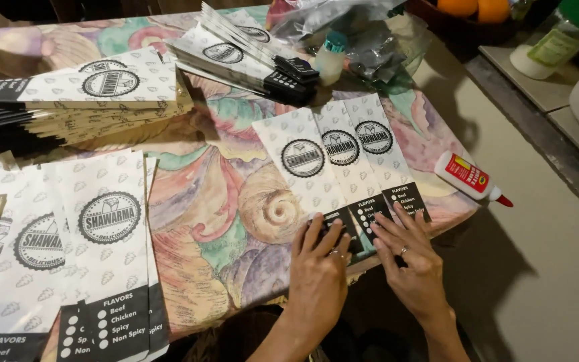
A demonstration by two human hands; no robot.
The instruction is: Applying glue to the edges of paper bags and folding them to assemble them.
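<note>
Three white printed paper sleeves (pixel 333 157) with round black emblems and black bottom bands lie fanned and overlapping on the patterned tablecloth (pixel 222 194). My left hand (pixel 319 265) lies flat, fingers spread, on the black bottom end of the leftmost sleeve at the table's near edge. My right hand (pixel 410 258), with a ring, presses flat on the black ends of the other two sleeves beside it. Neither hand grips anything.
A tall stack of the same sleeves (pixel 82 100) sits at the far left, another pile (pixel 236 53) at the back, loose ones (pixel 95 255) at the near left. A white glue bottle with red cap (pixel 470 177) lies at the table's right edge. Plastic bags (pixel 363 33) sit behind.
</note>
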